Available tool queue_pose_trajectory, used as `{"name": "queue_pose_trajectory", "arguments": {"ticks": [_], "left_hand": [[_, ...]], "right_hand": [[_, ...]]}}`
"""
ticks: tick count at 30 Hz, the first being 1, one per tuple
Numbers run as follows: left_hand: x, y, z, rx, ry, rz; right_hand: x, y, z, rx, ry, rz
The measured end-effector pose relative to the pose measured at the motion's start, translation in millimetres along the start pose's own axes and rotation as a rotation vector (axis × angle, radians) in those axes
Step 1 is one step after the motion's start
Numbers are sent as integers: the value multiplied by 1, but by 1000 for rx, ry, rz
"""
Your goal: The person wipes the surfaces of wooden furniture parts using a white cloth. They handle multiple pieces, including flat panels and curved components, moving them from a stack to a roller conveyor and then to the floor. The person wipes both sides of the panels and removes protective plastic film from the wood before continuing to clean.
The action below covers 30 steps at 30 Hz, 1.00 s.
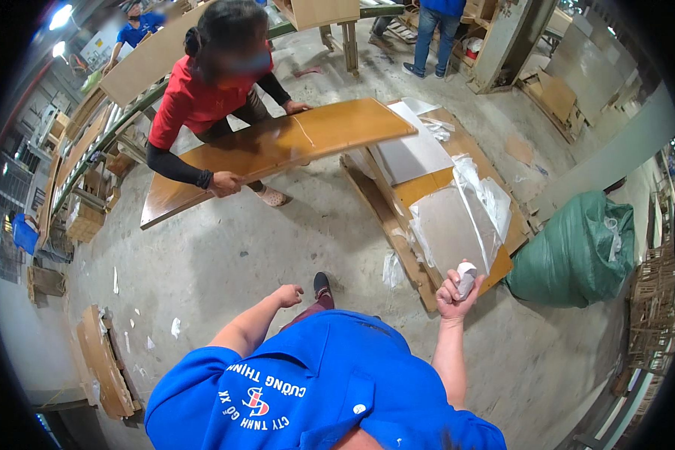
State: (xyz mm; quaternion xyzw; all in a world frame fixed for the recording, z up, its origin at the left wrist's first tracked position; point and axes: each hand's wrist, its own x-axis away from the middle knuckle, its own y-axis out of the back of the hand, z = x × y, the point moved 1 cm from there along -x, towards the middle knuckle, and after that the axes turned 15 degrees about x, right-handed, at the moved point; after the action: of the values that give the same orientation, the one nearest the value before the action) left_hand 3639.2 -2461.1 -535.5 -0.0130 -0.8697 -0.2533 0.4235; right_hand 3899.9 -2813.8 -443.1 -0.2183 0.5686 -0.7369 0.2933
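Observation:
My right hand (456,300) is closed around a small grey and white rounded pad or wad (466,280); its exact kind I cannot make out. It is held up over the near end of a pallet stack of wooden panels (495,225), which has white foam sheets (446,217) and thin wrapping lying on it. My left hand (286,295) hangs in front of my body with its fingers loosely extended, touching nothing. Across from me a person in a red shirt (202,101) holds a long varnished brown wooden panel (277,150) with both hands, tilted above the floor.
A bulging green sack (577,251) stands right of the stack. At the far left runs a roller conveyor (90,142) with boards on it. Cardboard pieces (101,364) and white scraps lie on the concrete floor at left. Other people stand farther back, near a pillar (511,45).

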Motion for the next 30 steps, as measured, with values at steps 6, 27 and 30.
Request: {"name": "queue_pose_trajectory", "arguments": {"ticks": [6,27,30], "left_hand": [[2,-26,-14,63,-53,56],[5,78,70,175,20,-83],[-15,120,73,168,0,-102]], "right_hand": [[9,6,-7,-6,-22,-68],[-162,-37,-108,21,-271,-135],[-195,-45,-120,59,-266,-49]]}}
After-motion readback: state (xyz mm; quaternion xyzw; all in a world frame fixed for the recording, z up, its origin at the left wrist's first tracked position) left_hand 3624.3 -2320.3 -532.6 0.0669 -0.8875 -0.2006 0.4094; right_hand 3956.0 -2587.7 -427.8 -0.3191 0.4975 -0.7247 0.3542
